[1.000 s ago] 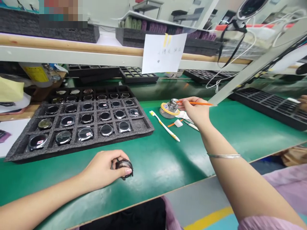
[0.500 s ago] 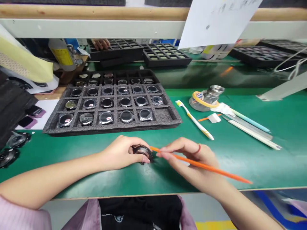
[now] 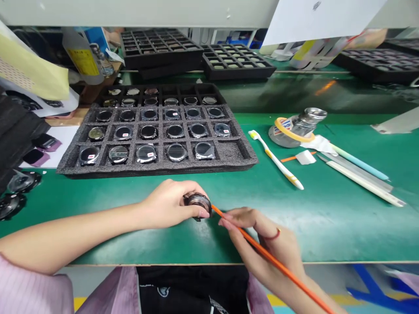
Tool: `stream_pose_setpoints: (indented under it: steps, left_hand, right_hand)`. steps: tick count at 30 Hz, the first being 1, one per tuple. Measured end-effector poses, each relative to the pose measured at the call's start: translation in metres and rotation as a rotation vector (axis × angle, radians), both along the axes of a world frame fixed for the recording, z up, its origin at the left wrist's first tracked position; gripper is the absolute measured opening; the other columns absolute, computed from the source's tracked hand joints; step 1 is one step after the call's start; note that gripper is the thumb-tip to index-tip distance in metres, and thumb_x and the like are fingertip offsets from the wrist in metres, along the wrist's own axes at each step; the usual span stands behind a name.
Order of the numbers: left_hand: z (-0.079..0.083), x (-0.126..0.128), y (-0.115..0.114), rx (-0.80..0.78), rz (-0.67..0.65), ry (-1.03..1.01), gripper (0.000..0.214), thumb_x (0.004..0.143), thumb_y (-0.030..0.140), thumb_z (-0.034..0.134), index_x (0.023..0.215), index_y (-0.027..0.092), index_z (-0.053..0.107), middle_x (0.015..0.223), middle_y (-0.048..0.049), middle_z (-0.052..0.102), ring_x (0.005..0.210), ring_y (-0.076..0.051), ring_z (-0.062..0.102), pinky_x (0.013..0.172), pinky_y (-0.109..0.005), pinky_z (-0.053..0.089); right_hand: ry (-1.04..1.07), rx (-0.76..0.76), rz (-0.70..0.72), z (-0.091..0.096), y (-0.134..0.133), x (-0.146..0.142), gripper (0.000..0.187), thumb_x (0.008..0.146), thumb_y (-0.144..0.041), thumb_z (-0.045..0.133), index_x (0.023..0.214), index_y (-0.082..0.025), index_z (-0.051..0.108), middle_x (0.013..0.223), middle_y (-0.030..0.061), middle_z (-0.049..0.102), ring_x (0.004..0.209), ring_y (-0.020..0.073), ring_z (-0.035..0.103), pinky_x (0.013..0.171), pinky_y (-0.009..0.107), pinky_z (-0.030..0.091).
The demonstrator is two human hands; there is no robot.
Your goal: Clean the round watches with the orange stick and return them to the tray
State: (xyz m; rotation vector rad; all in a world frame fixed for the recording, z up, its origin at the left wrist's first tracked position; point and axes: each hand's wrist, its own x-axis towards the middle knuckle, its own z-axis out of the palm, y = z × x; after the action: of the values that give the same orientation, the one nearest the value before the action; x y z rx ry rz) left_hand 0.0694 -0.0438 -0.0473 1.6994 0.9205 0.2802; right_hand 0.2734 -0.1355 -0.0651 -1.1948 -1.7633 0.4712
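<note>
My left hand point(image 3: 176, 205) is closed around a round dark watch case point(image 3: 199, 201), held on edge just above the green bench top. Thumb and fingers pinch it from its two sides. Between the thumb and fingers of my right hand point(image 3: 262, 231) is a thin orange stick point(image 3: 271, 257). Its tip reaches the right rim of the watch case; whether it presses on the rim or lies just beside it, I cannot tell. Behind both hands, a black foam tray point(image 3: 157, 171) holds several round watch cases, some with small red-and-white labels. One front-row pocket at its right holds nothing.
Right of the tray lie a white-and-yellow toothbrush point(image 3: 278, 163), a metal-topped bottle point(image 3: 294, 128) with a yellow ring, a white block point(image 3: 306, 157) and several slim tools. More watch parts point(image 3: 13, 205) sit at the far left. Further trays point(image 3: 238, 65) stand behind.
The orange stick has swung steeper, its rear end now lower and nearer me. My right hand has lowered slightly. The view has shifted, and a person's hand at the back tray is gone from sight.
</note>
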Motion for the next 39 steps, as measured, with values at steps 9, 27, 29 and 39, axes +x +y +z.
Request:
stream_pose_setpoints:
  steps: [9, 27, 29, 39]
  left_hand:
    - [0.002, 0.004, 0.000, -0.047, 0.027, 0.035, 0.020, 0.085, 0.034, 0.075, 0.097, 0.019, 0.072, 0.074, 0.0018, 0.074, 0.056, -0.011, 0.063, 0.053, -0.020, 0.047]
    - [0.002, 0.004, 0.000, -0.024, 0.021, 0.058, 0.020, 0.085, 0.035, 0.075, 0.097, 0.020, 0.073, 0.077, 0.0029, 0.073, 0.055, -0.009, 0.058, 0.052, -0.018, 0.046]
    - [0.003, 0.004, 0.000, -0.034, 0.029, 0.069, 0.021, 0.085, 0.036, 0.075, 0.098, 0.019, 0.072, 0.076, 0.0031, 0.073, 0.054, -0.009, 0.056, 0.051, -0.018, 0.046]
    - [0.002, 0.005, 0.001, -0.015, 0.018, 0.074, 0.022, 0.086, 0.036, 0.073, 0.100, 0.019, 0.072, 0.076, 0.0019, 0.074, 0.055, -0.010, 0.058, 0.050, -0.018, 0.045]
  right_hand:
    - [0.127, -0.027, -0.289, -0.020, -0.025, -0.033, 0.016, 0.093, -0.010, 0.066, 0.089, -0.024, 0.060, 0.085, 0.0020, 0.076, 0.076, 0.0154, 0.078, 0.069, 0.024, 0.064]
    - [0.101, -0.036, -0.259, -0.020, -0.025, -0.031, 0.020, 0.094, -0.006, 0.063, 0.088, -0.025, 0.057, 0.081, 0.0003, 0.073, 0.070, 0.0130, 0.073, 0.067, 0.023, 0.061]
    - [0.110, -0.037, -0.250, -0.020, -0.025, -0.030, 0.019, 0.094, -0.007, 0.063, 0.089, -0.025, 0.057, 0.082, 0.0007, 0.073, 0.073, 0.0144, 0.074, 0.067, 0.024, 0.061]
    - [0.227, -0.063, -0.221, -0.022, -0.018, -0.031, 0.017, 0.094, -0.009, 0.065, 0.088, -0.024, 0.059, 0.085, -0.0003, 0.074, 0.078, 0.0128, 0.076, 0.069, 0.020, 0.060]
